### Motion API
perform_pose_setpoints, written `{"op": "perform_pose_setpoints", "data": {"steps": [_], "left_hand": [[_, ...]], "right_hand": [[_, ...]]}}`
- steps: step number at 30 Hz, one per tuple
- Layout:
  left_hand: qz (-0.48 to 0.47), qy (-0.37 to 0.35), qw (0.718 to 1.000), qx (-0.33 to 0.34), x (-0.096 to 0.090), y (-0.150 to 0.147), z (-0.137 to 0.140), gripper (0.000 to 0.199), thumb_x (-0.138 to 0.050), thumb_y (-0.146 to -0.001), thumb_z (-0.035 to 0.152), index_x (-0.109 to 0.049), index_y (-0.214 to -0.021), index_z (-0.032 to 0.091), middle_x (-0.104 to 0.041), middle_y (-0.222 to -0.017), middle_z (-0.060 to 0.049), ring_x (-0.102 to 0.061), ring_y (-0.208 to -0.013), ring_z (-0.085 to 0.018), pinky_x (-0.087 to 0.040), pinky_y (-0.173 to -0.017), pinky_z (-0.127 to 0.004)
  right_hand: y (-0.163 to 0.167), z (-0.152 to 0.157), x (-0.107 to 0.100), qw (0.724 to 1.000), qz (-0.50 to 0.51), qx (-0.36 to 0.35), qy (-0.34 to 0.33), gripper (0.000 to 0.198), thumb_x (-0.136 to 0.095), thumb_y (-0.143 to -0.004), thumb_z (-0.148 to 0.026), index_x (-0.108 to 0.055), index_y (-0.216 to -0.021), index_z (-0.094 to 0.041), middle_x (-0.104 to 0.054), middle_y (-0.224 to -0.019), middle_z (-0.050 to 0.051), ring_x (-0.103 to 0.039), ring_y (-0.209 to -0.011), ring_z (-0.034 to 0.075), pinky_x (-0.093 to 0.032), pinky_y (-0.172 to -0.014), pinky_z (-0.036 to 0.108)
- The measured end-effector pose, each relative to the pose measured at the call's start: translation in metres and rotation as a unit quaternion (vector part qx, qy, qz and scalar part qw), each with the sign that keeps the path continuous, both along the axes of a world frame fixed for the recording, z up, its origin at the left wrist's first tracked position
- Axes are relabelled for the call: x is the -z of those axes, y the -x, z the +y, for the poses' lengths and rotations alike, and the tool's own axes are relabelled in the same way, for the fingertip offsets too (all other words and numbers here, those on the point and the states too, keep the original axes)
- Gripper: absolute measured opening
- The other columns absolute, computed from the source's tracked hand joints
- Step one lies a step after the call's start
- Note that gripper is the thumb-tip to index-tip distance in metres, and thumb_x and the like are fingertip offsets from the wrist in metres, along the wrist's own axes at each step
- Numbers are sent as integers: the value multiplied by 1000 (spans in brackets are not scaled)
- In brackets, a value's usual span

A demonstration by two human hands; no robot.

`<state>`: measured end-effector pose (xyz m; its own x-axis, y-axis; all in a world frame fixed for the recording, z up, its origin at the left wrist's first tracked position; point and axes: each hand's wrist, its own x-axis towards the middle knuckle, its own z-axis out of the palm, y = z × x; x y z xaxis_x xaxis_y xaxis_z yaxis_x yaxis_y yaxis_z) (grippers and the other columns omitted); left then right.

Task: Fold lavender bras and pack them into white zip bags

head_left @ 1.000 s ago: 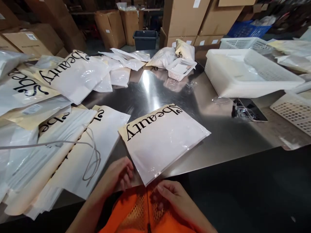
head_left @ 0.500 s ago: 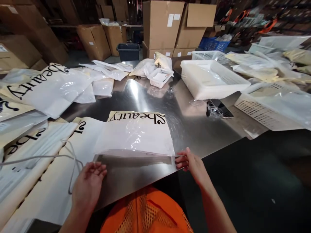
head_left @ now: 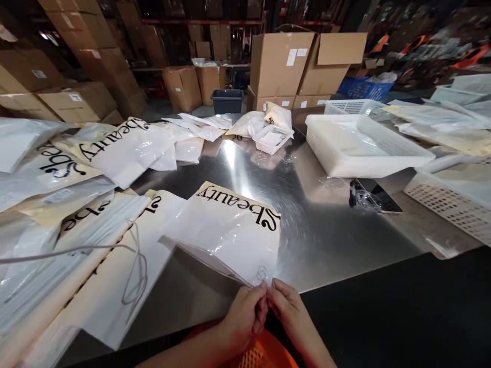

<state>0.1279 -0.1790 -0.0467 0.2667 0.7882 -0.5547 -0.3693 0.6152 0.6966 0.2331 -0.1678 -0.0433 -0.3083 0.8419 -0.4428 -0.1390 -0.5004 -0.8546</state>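
A white and cream plastic mailing bag (head_left: 226, 240) with black "Sbeauty" lettering lies at a slant on the metal table, its lettered end farther from me. Both of my hands meet at its near right corner. My left hand (head_left: 243, 314) is closed, thumb and forefinger pinching the corner. Right beside it, my right hand (head_left: 289, 309) is closed too, its fingertips pinching the same corner. Exactly how the film runs between the fingertips is hidden. Left of the bag, more flat mailing bags (head_left: 126, 286) lie stacked, with a thin grey cord (head_left: 141, 271) across them.
Filled mailing bags (head_left: 126, 148) are heaped at the left. A small white basket (head_left: 271, 140) stands at the back. To the right are a large white crate (head_left: 345, 163), a phone (head_left: 381, 197) and another white basket (head_left: 448, 197). Cardboard boxes (head_left: 282, 66) stand behind the metal table (head_left: 326, 245).
My hands, apart on either side of the bag before, have come together at its near right corner and closed. The bag has turned clockwise. The camera view has shifted.
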Motion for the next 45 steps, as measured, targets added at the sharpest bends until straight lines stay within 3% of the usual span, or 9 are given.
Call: {"op": "perform_pose_setpoints", "data": {"steps": [8, 15, 18, 22, 24, 29, 34, 38, 45], "left_hand": [[59, -18, 957, -283, -42, 126, 21, 66, -81, -58, 57, -24, -54, 24, -21, -41, 10, -14, -32, -3, -17, -31, -19], [61, -104, 879, -461, -116, 166, 34, 42, -59, -89, 38, -38, -57, 21, -43, -46, 6, -43, -40, -8, -41, -37, -16], [93, -150, 898, -404, -113, 154, 72, 36, -53, -94, 40, -53, -64, 21, -64, -62, 0, -64, -61, -14, -56, -56, -25], [195, -236, 928, -211, -66, 141, 88, 40, -60, -86, 56, -67, -98, 19, -72, -110, -12, -69, -101, -28, -55, -93, -48], [350, -314, 877, -95, -37, 137, 75, 48, -60, -86, 55, -64, -122, 23, -60, -137, -12, -56, -126, -32, -42, -109, -54], [586, -449, 659, 145, 15, 130, 34, 53, -48, -94, 42, -47, -146, 30, -28, -161, -9, -22, -149, -35, -20, -116, -65], [670, -443, 570, 173, 32, 126, 27, 56, -46, -94, 43, -41, -149, 30, -20, -163, -11, -17, -150, -38, -19, -113, -70], [681, -446, 556, 170, 33, 126, 27, 55, -45, -95, 43, -41, -149, 30, -18, -163, -12, -16, -150, -39, -19, -111, -73], [694, -456, 533, 161, 34, 124, 25, 54, -45, -95, 41, -46, -146, 26, -19, -163, -15, -14, -150, -39, -20, -110, -73]], "right_hand": [[-65, 5, -32, 964, 132, 230, 7, 47, -67, -69, -38, -27, -49, -23, -20, -38, -8, -11, -33, 4, -17, -40, 27], [-68, 29, -103, 922, 171, 338, -83, 44, -71, -68, -29, -32, -47, -22, -41, -43, -3, -35, -35, 7, -31, -36, 23], [-62, 71, -107, 909, 121, 383, -110, 29, -70, -72, -32, -47, -57, -24, -61, -63, 1, -57, -53, 12, -45, -46, 23], [-77, 96, -76, 921, 32, 372, -112, 32, -75, -69, -47, -63, -86, -23, -72, -92, 7, -68, -93, 22, -55, -75, 33], [-91, 87, -53, 917, -57, 376, -121, 46, -78, -64, -50, -63, -98, -23, -71, -101, 7, -65, -103, 24, -52, -80, 33], [-106, 38, -8, 910, -290, 286, -75, 64, -73, -65, -61, -58, -112, -21, -63, -112, 10, -62, -95, 24, -51, -71, 33], [-100, 2, -5, 876, -454, 151, -56, 44, -62, -78, -66, -56, -85, -23, -61, -75, 2, -56, -67, 19, -41, -60, 30], [-104, -14, -13, 866, -496, 39, -40, 49, -49, -87, -69, -44, -67, -24, -50, -58, -2, -47, -55, 16, -27, -53, 29], [-107, -25, -15, 908, -418, 13, 4, 54, -47, -87, -70, -45, -62, -22, -58, -59, 0, -57, -55, 17, -36, -54, 28]]}}
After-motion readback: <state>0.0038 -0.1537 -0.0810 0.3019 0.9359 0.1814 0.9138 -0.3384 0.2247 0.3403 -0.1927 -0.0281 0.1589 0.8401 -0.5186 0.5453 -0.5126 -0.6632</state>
